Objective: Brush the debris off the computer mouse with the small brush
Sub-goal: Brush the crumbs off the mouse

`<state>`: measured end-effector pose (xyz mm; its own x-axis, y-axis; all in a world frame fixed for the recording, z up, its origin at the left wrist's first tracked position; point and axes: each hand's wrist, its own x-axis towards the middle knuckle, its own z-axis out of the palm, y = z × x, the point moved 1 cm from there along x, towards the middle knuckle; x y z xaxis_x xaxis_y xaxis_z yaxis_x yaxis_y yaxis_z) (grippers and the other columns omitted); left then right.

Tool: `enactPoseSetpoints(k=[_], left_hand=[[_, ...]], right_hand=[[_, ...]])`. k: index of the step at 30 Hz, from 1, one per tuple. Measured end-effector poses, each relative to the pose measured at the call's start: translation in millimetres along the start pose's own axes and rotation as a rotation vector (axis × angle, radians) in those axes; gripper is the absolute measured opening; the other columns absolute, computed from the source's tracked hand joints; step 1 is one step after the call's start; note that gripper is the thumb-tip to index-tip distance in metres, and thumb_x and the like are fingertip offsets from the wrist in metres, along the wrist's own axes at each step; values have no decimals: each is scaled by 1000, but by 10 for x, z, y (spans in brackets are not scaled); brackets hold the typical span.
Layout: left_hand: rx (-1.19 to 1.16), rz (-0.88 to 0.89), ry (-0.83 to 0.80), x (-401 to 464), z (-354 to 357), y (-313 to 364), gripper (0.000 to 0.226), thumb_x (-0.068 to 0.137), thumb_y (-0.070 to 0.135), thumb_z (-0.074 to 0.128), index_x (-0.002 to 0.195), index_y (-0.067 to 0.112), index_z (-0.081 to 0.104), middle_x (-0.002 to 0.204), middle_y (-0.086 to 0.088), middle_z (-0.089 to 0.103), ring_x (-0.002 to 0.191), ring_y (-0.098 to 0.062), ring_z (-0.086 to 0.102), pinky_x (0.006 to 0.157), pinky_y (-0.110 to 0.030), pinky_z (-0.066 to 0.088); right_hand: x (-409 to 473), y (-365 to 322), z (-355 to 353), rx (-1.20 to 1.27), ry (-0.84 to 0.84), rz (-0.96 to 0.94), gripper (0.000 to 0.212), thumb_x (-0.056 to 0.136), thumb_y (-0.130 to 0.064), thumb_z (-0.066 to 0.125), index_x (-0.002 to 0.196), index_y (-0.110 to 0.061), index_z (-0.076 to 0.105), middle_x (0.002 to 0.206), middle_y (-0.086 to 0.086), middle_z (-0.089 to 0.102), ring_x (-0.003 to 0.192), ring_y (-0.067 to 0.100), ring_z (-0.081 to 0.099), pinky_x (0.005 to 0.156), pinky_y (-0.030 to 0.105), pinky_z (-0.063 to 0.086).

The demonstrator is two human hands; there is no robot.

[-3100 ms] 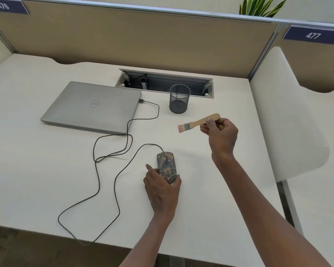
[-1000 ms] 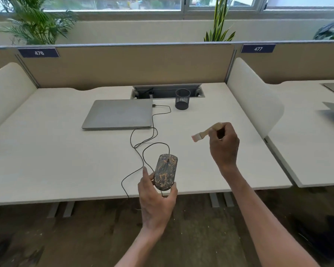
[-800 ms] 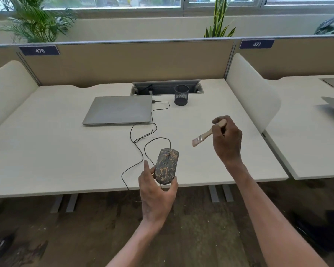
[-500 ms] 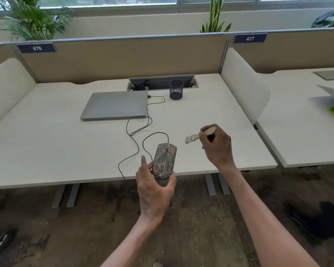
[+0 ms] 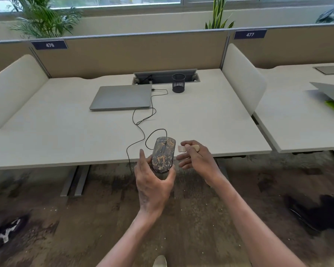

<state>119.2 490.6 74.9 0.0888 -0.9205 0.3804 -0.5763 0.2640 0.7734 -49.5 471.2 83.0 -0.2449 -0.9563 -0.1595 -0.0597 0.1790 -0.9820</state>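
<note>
Just off the white table's near edge, the left hand grips the dark, debris-speckled corded computer mouse. The right hand pinches the small wooden-handled brush beside it. Best to sweep outward, over the floor, holding the mouse steady.

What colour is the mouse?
Dark, mottled with tan-orange debris; the mouse shows in the head view.

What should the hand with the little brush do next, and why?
Probably sweep the brush leftward across the mouse. The left hand holds the mouse off the desk, tan debris still covers it, and the bristles in the right hand sit just beside its right edge.
</note>
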Motion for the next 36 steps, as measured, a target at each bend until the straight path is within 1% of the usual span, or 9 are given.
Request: enactPoseSetpoints(k=[5, 11, 17, 21, 25, 27, 31, 34, 36], left_hand=[[9, 8, 14, -69, -157, -54, 110, 68, 31, 93, 150, -9, 31, 112, -12, 62, 108, -27, 56, 96, -32, 45], [-4, 14, 1, -4, -350, -193, 109, 69, 29, 93, 150, -8, 31, 113, -14, 63, 108, -28, 56, 94, -42, 52], [-35, 30, -18, 106, -460, -331, 107, 68, 28, 94, 149, -9, 34, 114, -15, 65, 108, -27, 57, 97, -16, 36], [-34, 60, -37, 151, -522, -391, 104, 70, 30, 92, 149, -7, 35, 116, -15, 65, 110, -28, 57, 97, -29, 44], [-27, 101, -129, 185, -555, -474, 103, 70, 36, 91, 148, -5, 39, 123, -16, 62, 115, -28, 54, 102, -30, 44], [-60, 125, -199, 201, -583, -520, 106, 67, 43, 91, 148, -3, 41, 127, -14, 58, 121, -22, 53, 106, -17, 35], [-158, 148, -323, 257, -667, -617, 109, 61, 64, 82, 148, 10, 45, 124, 14, 47, 121, 22, 39, 102, 4, 25], [-246, 109, -431, 347, -717, -690, 109, 56, 69, 83, 147, 21, 48, 123, 16, 52, 120, 21, 46, 100, 1, 34], [-343, 66, -485, 407, -734, -719, 100, 55, 65, 88, 141, 30, 53, 124, 12, 58, 118, 5, 59, 101, -12, 46]], right_hand=[[-193, -30, 240, 242, -104, 116, 26, 111, -23, 43, 122, -7, 60, 83, 10, 78, 70, 20, 74, 65, 30, 61], [-294, -81, 533, 428, -165, 216, 34, 106, -25, 52, 121, 3, 66, 107, 27, 73, 83, 26, 71, 77, 36, 60], [-294, -98, 812, 629, -127, 243, 20, 102, -16, 57, 101, 0, 69, 98, 20, 69, 83, 29, 66, 78, 40, 56], [-293, -69, 895, 664, -100, 241, 25, 99, -14, 59, 110, 5, 70, 95, 17, 72, 82, 29, 67, 79, 41, 55], [-287, -52, 936, 665, -78, 246, 21, 86, -23, 67, 91, -4, 76, 91, 15, 76, 76, 26, 72, 65, 37, 56], [-266, -35, 931, 673, -88, 246, 27, 93, -22, 64, 103, 1, 73, 97, 19, 75, 81, 32, 73, 63, 40, 51], [-232, -5, 874, 682, -169, 247, 30, 99, -21, 58, 111, 3, 71, 101, 20, 77, 86, 33, 77, 63, 40, 63], [-202, 25, 828, 670, -219, 239, 43, 93, -25, 62, 122, 7, 67, 112, 24, 74, 94, 34, 76, 79, 49, 65], [-186, 37, 816, 670, -241, 242, 49, 92, -26, 62, 125, 10, 64, 117, 27, 72, 96, 35, 75, 87, 51, 62]])
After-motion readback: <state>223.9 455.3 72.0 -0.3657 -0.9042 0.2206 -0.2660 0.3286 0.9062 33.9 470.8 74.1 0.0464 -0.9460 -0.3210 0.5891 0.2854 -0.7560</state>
